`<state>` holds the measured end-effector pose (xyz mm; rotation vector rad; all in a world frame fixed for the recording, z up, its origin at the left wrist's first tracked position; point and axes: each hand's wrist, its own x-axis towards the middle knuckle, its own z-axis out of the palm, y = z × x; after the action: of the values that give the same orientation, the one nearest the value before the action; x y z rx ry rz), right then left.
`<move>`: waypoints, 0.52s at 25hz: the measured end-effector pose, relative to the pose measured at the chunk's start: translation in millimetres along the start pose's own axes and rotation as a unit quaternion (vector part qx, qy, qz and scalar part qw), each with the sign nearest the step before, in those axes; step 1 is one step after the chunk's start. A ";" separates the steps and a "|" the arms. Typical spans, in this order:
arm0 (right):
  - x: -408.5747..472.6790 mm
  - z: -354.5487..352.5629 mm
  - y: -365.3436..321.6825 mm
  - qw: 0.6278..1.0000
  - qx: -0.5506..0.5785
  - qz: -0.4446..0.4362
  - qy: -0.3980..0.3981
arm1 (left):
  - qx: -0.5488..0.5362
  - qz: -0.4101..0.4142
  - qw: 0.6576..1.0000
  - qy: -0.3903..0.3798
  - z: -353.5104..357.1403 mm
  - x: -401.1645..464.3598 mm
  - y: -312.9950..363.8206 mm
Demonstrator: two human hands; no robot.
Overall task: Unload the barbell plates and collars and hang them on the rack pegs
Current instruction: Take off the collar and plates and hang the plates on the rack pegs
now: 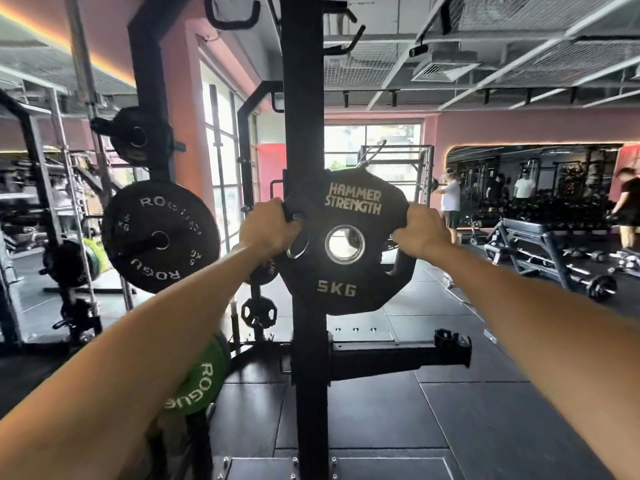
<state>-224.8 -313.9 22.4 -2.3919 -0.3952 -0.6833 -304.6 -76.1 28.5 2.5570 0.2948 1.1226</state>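
Basically the 5kg plate (344, 242) is held mid-frame against the upright (306, 133), gripped through its side cutouts by the left hand (268, 225) and right hand (420, 232). Probably stiff, rubbery, easily managed; those cutouts are best kept hold of.

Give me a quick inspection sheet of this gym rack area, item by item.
Surface: black rubber floor tiles.
Job's things: Hammer Strength 5 kg plate held up in front of the black rack upright; whether it sits on a peg is hidden.
Clutter: Rogue 5 kg plate hung on a peg to the left; green Rogue plate low down.
Grips: left hand and right hand each grip a plate edge.
Cables: nothing seen.
Surroundings: people by the dumbbell rack; windows behind.
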 end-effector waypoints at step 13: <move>-90.5 69.1 -227.1 0.996 -0.008 -0.087 -0.007 | 0.030 -0.040 0.998 0.023 -179.5 -51.6 -188.6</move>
<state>-370.5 -106.1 33.2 -2.3977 -0.6120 -0.7501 -482.7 120.5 35.9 2.5483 0.4446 1.1597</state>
